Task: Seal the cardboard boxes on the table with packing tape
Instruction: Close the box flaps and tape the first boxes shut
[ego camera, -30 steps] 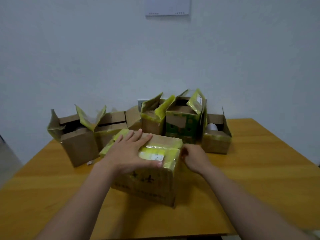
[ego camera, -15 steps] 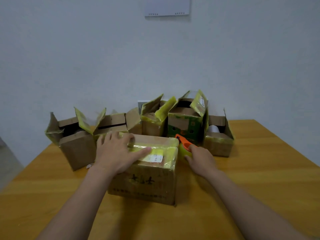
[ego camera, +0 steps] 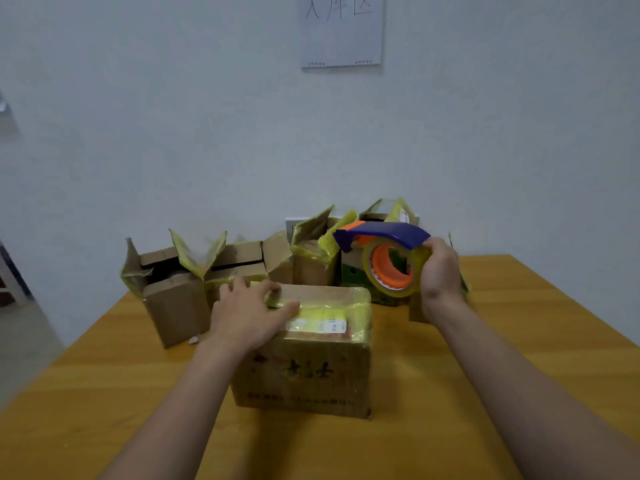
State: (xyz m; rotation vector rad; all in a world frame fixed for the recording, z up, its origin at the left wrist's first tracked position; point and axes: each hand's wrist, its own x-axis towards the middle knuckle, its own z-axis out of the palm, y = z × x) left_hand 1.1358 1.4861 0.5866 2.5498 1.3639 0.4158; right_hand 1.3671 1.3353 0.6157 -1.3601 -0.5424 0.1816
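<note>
You were starting to seal the closed box [ego camera: 304, 368], which sat mid-table [ego camera: 519, 341], nearer the front edge than the open boxes [ego camera: 173, 296] along the far edge. Your left hand [ego camera: 249, 317] lay on its lid, fingers loosely spread and pressing the flaps down. Your right hand [ego camera: 440, 271] held the tape dispenser [ego camera: 388, 261] aloft beyond the box's far right corner, fingers clamped round the roll. Next, I judge, you needed to set the tape's end on the seam and draw it across.

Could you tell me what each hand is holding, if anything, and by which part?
Right hand grips the tape dispenser at its right end; left hand just rests on the closed box.
</note>
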